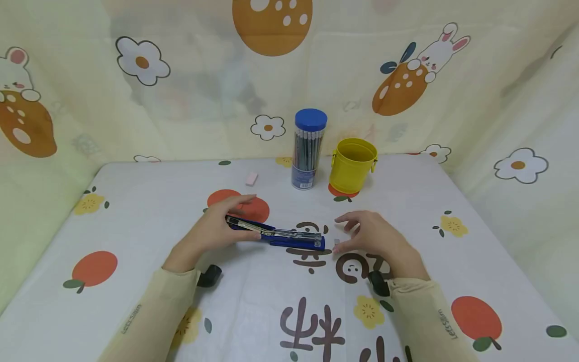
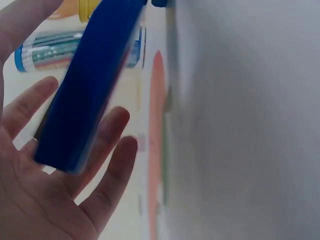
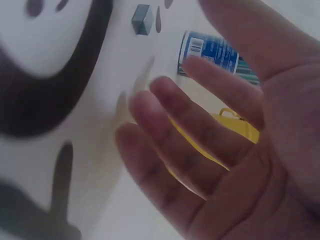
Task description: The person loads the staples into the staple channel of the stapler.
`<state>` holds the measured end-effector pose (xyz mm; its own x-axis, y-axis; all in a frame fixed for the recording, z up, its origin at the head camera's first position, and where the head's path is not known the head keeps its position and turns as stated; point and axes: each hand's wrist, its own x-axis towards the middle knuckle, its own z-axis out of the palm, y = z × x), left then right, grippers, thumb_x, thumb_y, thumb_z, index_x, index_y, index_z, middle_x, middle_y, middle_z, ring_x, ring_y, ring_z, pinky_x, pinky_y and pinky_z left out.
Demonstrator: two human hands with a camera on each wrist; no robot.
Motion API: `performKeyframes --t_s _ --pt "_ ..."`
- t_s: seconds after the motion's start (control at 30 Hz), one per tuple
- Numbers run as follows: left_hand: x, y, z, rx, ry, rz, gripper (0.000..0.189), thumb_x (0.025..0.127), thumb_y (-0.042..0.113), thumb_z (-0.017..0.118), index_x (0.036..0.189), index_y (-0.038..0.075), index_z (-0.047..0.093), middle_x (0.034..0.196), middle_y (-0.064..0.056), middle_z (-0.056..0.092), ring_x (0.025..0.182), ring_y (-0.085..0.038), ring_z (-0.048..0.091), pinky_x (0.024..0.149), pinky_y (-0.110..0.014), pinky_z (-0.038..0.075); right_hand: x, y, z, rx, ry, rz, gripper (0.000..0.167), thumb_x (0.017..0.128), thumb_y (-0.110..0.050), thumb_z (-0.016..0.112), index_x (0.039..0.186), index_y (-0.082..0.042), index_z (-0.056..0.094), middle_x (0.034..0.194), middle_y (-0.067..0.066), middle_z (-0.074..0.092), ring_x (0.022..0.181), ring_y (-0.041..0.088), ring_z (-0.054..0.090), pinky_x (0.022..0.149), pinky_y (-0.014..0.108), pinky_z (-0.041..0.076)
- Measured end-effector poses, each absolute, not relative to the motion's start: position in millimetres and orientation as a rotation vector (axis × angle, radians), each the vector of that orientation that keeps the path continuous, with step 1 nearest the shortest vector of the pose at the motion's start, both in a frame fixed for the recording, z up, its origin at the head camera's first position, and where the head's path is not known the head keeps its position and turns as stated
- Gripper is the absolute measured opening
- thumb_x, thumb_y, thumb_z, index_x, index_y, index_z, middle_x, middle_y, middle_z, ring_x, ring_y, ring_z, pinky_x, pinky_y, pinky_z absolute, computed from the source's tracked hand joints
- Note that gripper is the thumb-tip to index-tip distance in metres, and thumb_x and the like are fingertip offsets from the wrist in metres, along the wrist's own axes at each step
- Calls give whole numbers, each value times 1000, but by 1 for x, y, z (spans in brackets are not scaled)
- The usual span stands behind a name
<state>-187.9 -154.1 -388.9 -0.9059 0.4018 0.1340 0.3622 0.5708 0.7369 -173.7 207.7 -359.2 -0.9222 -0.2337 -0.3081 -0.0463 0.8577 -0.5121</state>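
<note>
My left hand (image 1: pixel 211 227) holds a blue stapler (image 1: pixel 296 244) near one end. The stapler's top is swung back, so its metal staple channel shows in the head view. In the left wrist view the blue body of the stapler (image 2: pixel 92 85) crosses the palm at a slant, between thumb and fingers. My right hand (image 1: pixel 372 234) hovers to the right of the stapler, fingers apart and loosely bent, with nothing in them. Just off its fingertips a small grey strip of staples (image 3: pixel 142 20) lies on the tablecloth.
Behind the hands stand a clear tub of pencils (image 1: pixel 307 151) with a blue lid and a yellow bucket (image 1: pixel 353 171). A pale pink eraser (image 1: pixel 251 178) lies left of the tub. A printed white cloth (image 1: pixel 149 221) covers the table, and a patterned curtain (image 1: pixel 203 115) hangs behind it.
</note>
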Motion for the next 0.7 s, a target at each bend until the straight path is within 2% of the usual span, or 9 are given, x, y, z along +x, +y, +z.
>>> performKeyframes --t_s 0.17,0.37,0.53,0.7 --pt "-192 -161 -399 581 2629 1428 83 70 45 92 142 26 57 128 2 65 116 -18 59 99 -47 43 -176 208 -367 -180 2635 -793 67 70 -38 93 129 -15 70 113 6 67 102 27 59 86 45 51" --pt "-196 -169 -409 563 2482 1571 71 72 29 94 135 17 63 120 0 68 109 -17 62 92 -41 45 -176 212 -375 -149 2646 -863 52 72 -33 93 117 -16 76 104 2 68 95 24 60 83 41 51" --pt "-198 -176 -416 541 2382 1627 61 75 20 92 130 10 66 121 -3 69 112 -20 60 95 -33 44 -176 214 -377 -102 2609 -901 39 74 -28 92 109 -17 79 94 -1 71 83 21 62 77 37 52" --pt "-198 -181 -419 535 2321 1636 54 78 16 89 126 8 67 121 -4 68 112 -24 59 92 -31 46 -176 215 -380 -87 2614 -883 29 77 -26 90 104 -20 81 88 0 69 81 22 60 76 36 51"
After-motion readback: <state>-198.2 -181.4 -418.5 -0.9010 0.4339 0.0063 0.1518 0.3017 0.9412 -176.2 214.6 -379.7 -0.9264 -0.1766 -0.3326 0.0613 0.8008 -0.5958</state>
